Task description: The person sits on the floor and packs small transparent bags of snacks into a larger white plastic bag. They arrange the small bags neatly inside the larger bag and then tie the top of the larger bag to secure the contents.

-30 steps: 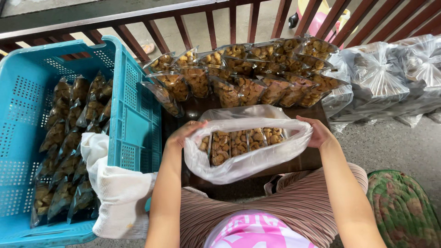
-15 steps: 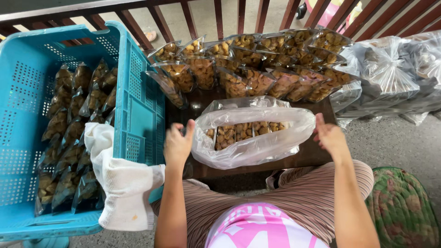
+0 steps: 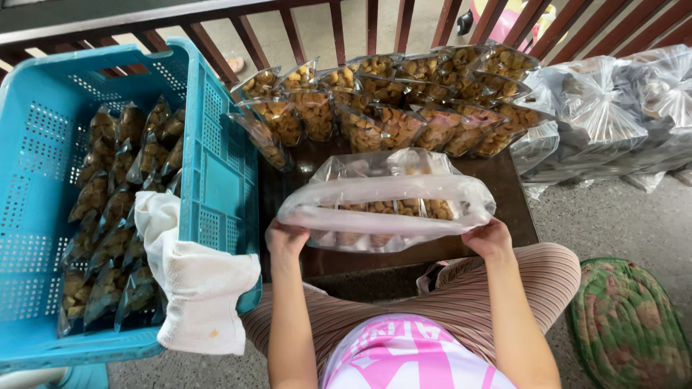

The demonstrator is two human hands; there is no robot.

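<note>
I find both hands, left hand [image 3: 287,239] and right hand [image 3: 489,239], gripping the mouth of the part-filled clear bag [image 3: 386,209] on the dark table [image 3: 515,209], loose snack packets [image 3: 389,115] at twelve o'clock remaining unbagged.

Beyond my hands a dark wooden table [image 3: 519,189] stands against a brown railing [image 3: 288,29]; grey concrete floor [image 3: 620,216] lies to my right in daylight.
</note>
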